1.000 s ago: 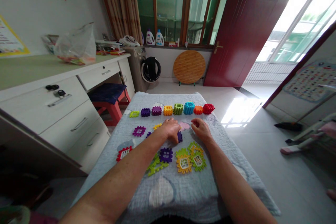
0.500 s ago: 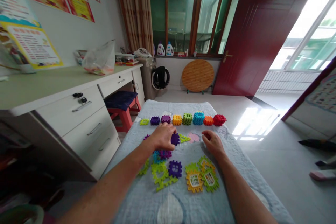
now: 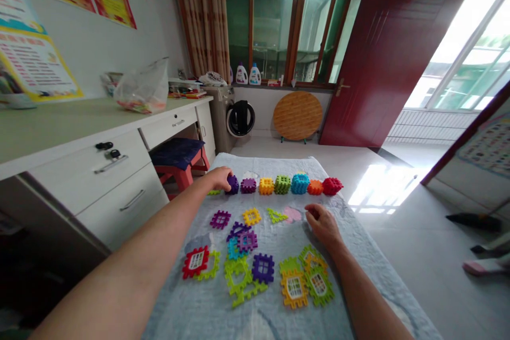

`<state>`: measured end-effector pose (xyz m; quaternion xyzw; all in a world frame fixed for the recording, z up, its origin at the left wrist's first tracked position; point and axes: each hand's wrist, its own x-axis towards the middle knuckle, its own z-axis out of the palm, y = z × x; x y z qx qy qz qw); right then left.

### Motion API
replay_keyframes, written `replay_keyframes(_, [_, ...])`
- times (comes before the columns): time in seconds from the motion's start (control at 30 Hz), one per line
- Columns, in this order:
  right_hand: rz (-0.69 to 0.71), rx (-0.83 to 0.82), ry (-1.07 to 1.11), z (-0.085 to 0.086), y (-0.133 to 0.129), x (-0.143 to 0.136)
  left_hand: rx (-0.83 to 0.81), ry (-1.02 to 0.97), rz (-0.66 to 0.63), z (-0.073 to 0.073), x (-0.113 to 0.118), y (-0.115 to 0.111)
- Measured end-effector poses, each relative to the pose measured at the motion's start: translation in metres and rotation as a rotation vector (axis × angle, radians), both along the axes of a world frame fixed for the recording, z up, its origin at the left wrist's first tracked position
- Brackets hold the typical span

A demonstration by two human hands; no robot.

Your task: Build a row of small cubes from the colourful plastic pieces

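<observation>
My left hand (image 3: 221, 178) is at the left part of the back row, its fingers closed on the dark purple stack (image 3: 233, 185). To the right in that row stand a purple stack (image 3: 248, 186), a yellow stack (image 3: 266, 186), a green stack (image 3: 282, 184), a blue stack (image 3: 300, 183), an orange stack (image 3: 315, 187) and a red stack (image 3: 332, 186). My right hand (image 3: 322, 223) rests on the cloth with curled fingers, beside a pink patch; what is between them, if anything, is hidden. A green triangle (image 3: 275, 215) and a yellow piece (image 3: 252, 217) lie between the hands.
Loose pieces lie nearer on the cloth (image 3: 215, 308): a red one (image 3: 196, 262), a dark purple one (image 3: 263, 268), a yellow-framed one (image 3: 294, 288) and several green ones. A white desk (image 3: 99, 117) and a stool (image 3: 179, 156) stand at the left.
My left hand has moved left and away from me, taking the dark purple piece from mid-cloth to the dark purple stack. My right hand has hardly moved. The view has shifted slightly.
</observation>
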<state>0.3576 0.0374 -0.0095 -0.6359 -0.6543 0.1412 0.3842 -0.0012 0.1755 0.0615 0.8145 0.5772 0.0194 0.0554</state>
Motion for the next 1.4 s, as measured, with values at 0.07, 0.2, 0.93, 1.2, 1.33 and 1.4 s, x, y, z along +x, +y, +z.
replay_keyframes(0.07, [0.003,0.0,-0.002,0.0,0.0,0.0,-0.029,0.014,0.008,-0.002,0.001,0.004])
replay_keyframes(0.2, [0.02,0.007,0.003,-0.001,0.001,0.0,-0.076,0.034,0.019,-0.004,0.003,0.007])
replay_keyframes(0.93, [0.025,0.032,-0.01,-0.004,0.002,0.002,-0.153,-0.017,0.027,-0.017,0.01,0.008])
replay_keyframes(1.2, [0.031,0.026,-0.029,-0.003,0.002,0.002,-0.039,-0.093,0.138,-0.026,-0.028,-0.001])
replay_keyframes(1.33, [0.029,0.017,-0.04,-0.001,0.001,0.001,0.01,-0.099,0.227,-0.044,-0.049,-0.016])
replay_keyframes(1.4, [0.03,0.009,-0.041,-0.001,0.001,0.001,0.016,-0.095,0.231,-0.052,-0.052,-0.021])
